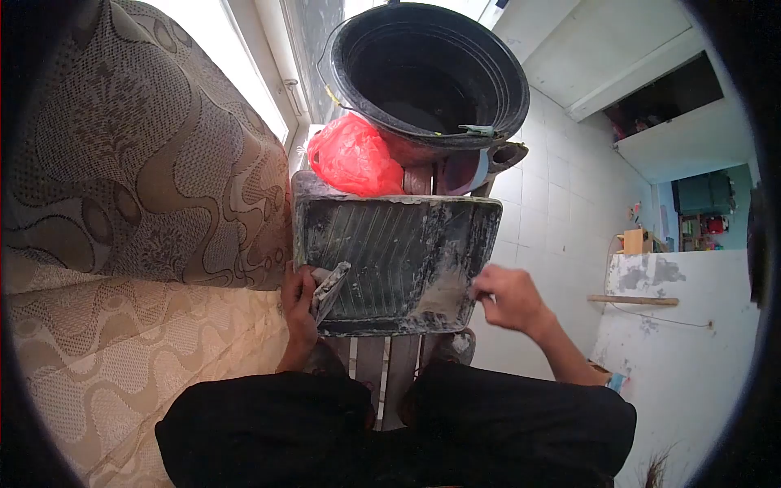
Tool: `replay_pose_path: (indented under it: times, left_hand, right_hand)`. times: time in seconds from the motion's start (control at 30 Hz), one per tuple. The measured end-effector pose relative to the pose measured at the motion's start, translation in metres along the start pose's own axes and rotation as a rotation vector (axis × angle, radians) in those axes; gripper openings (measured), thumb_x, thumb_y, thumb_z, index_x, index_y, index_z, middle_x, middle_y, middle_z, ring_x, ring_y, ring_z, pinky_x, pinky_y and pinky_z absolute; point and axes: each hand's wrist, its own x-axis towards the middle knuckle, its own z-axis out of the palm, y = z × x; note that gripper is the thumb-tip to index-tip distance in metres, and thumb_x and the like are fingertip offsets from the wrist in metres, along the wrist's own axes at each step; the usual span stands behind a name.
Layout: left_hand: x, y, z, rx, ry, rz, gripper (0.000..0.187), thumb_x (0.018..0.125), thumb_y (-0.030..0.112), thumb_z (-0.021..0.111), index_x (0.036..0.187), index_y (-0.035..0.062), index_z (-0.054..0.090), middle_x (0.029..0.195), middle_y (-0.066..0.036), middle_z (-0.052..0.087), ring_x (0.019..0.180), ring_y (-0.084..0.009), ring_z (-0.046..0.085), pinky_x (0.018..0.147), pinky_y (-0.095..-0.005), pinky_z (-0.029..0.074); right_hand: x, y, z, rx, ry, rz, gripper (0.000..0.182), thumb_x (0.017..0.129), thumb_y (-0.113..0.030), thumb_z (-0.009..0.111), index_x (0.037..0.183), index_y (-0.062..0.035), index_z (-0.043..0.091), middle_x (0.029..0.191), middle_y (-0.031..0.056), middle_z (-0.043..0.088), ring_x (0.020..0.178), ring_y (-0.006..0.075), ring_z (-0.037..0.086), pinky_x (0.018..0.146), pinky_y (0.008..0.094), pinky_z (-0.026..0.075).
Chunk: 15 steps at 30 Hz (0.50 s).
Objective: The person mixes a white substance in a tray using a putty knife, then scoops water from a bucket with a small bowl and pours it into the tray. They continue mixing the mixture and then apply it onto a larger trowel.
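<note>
A black paint tray (382,252) with a ribbed bottom lies on a slatted wooden bench (370,366) in front of my knees. Whitish dried residue is smeared over it, most heavily at its lower right. At the tray's left edge, my left hand (300,305) is closed around a putty knife (329,289) whose flat blade is caked with pale putty. My right hand (512,299) is at the tray's right edge with its fingers curled together. What those fingers pinch, if anything, cannot be made out.
Behind the tray stand a large black bucket (358,73) and a crumpled red plastic bag (354,154). A patterned sofa (146,163) borders the left side. White floor tiles (537,203) stretch to the right, towards a patchy wall (643,333) with a wooden stick (633,300).
</note>
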Motion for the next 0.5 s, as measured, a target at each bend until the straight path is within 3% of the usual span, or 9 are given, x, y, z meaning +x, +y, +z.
replay_pose_path:
  times: [0.07,0.2,0.27,0.4,0.5]
  left_hand:
    - [-0.002,0.007,0.005,-0.014,0.037,-0.034,0.028,0.104,0.024,0.054,0.099,-0.0023,0.063,0.090,-0.005,0.055,0.092,-0.0165,0.051,0.120,-0.0427,0.017]
    - [-0.003,0.015,0.009,-0.022,0.065,-0.052,0.028,0.104,0.025,0.055,0.097,-0.0019,0.061,0.091,-0.006,0.054,0.092,-0.0186,0.050,0.115,-0.0404,0.023]
    - [0.000,0.009,0.002,0.069,-0.014,0.035,0.031,0.104,0.028,0.055,0.098,-0.0015,0.062,0.091,-0.007,0.054,0.095,-0.0211,0.049,0.110,-0.0384,0.028]
    - [-0.006,0.008,0.001,0.061,-0.018,-0.038,0.032,0.104,0.029,0.053,0.097,-0.0014,0.060,0.093,-0.008,0.053,0.097,-0.0224,0.047,0.110,-0.0392,0.028]
    - [-0.006,-0.004,-0.002,0.084,0.085,-0.055,0.033,0.105,0.029,0.051,0.097,-0.0020,0.059,0.099,-0.009,0.054,0.100,-0.0228,0.048,0.110,-0.0381,0.028]
  right_hand:
    - [0.015,0.009,-0.010,-0.011,-0.096,0.098,0.013,0.068,-0.003,0.066,0.080,-0.0081,0.068,0.080,0.0119,0.063,0.075,0.0326,0.066,0.068,0.0427,0.056]
    - [0.023,0.024,0.032,-0.044,-0.273,0.013,0.015,0.065,-0.008,0.066,0.080,-0.0055,0.069,0.085,0.0166,0.066,0.083,0.0390,0.067,0.074,0.0486,0.055]
    - [0.019,0.020,0.036,-0.003,-0.284,0.016,0.016,0.065,-0.008,0.066,0.080,-0.0050,0.069,0.085,0.0168,0.066,0.084,0.0390,0.067,0.074,0.0489,0.055]
    - [0.013,-0.007,0.011,0.053,-0.268,0.040,0.016,0.066,-0.008,0.067,0.081,-0.0038,0.068,0.083,0.0163,0.063,0.082,0.0372,0.067,0.071,0.0481,0.056]
    - [-0.001,-0.007,0.029,-0.017,-0.284,-0.013,0.017,0.066,-0.008,0.068,0.083,-0.0045,0.067,0.085,0.0149,0.061,0.078,0.0358,0.067,0.069,0.0464,0.056]
